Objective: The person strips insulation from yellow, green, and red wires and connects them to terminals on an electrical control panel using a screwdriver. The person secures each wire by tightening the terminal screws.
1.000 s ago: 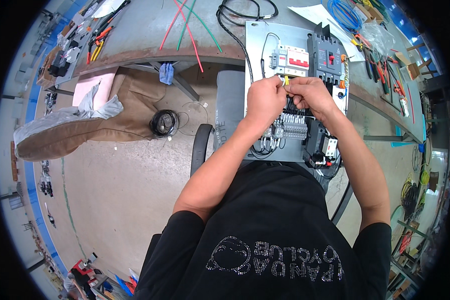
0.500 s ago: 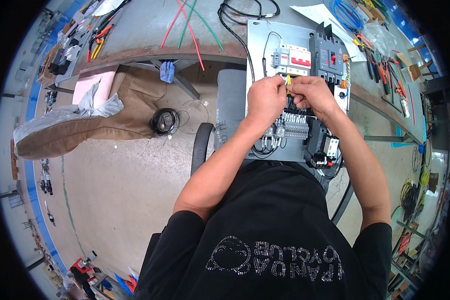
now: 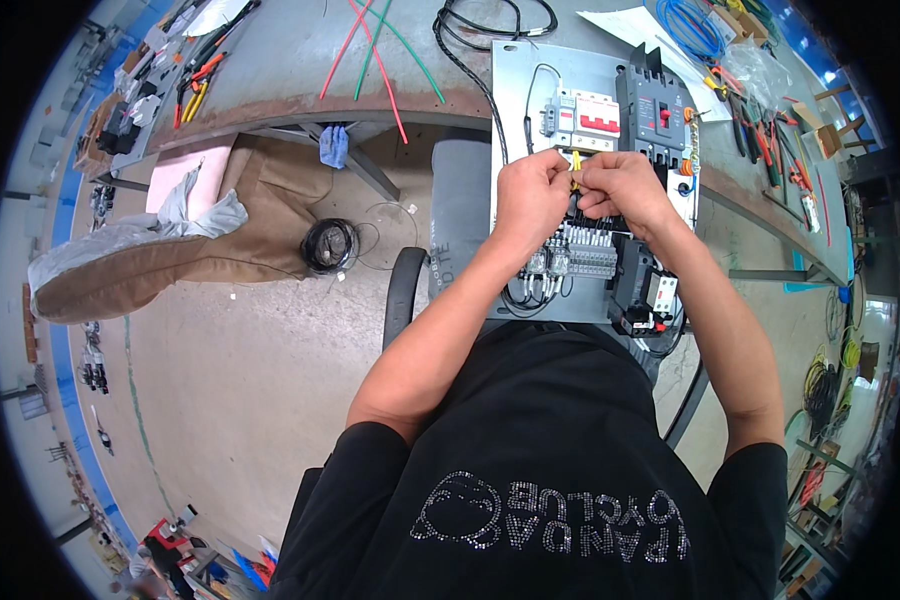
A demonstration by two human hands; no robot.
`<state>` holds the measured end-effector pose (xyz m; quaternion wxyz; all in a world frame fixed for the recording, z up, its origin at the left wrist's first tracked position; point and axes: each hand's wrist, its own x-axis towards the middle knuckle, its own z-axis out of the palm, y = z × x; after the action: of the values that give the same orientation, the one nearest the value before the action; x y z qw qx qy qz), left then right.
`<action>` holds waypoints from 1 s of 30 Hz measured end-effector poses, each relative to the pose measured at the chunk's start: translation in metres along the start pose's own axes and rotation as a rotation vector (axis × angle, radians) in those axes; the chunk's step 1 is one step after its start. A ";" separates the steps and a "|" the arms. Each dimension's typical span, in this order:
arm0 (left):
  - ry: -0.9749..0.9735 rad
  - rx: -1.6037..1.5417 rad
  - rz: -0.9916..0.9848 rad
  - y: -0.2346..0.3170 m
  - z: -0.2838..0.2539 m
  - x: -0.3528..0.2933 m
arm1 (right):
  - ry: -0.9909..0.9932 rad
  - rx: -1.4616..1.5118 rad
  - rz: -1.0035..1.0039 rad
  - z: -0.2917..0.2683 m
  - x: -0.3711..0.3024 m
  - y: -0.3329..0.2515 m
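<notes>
A metal mounting panel (image 3: 515, 90) fitted with electrical parts lies before me, its far end by the bench. My left hand (image 3: 536, 195) and my right hand (image 3: 625, 190) meet over its middle, fingertips pinched together around a short yellow wire (image 3: 576, 160). That wire sits just below a white circuit breaker with red levers (image 3: 598, 118). A larger dark moulded-case breaker (image 3: 660, 115) stands to the right. Nearer me are a row of grey terminal blocks (image 3: 592, 260) and a black contactor-like device (image 3: 635, 290). My fingers hide the wire's lower end.
The metal workbench (image 3: 280, 75) carries red and green wires (image 3: 375, 55), a black cable (image 3: 470, 60), pliers (image 3: 198, 95), more hand tools (image 3: 770, 150) and a blue wire coil (image 3: 692, 25). On the floor at left lie a black wire coil (image 3: 328, 245) and a brown covering (image 3: 190, 260).
Both hands stay pinched at the yellow wire, with only slight finger movement. The whole view has shifted very slightly; nothing else visibly moved.
</notes>
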<state>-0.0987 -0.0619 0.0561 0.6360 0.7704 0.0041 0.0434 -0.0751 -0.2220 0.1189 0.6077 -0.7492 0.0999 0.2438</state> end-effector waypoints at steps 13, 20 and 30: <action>0.027 0.110 0.020 -0.001 0.003 0.002 | -0.019 0.034 0.017 -0.002 0.002 0.002; 0.033 0.321 0.118 0.009 -0.003 0.006 | 0.004 0.040 0.011 -0.002 0.001 0.003; -0.014 0.364 0.093 0.016 -0.008 0.003 | 0.020 0.044 0.023 -0.002 0.001 0.004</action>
<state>-0.0965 -0.0572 0.0730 0.4834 0.8725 -0.0281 0.0660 -0.0756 -0.2250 0.1154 0.6201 -0.7369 0.1200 0.2411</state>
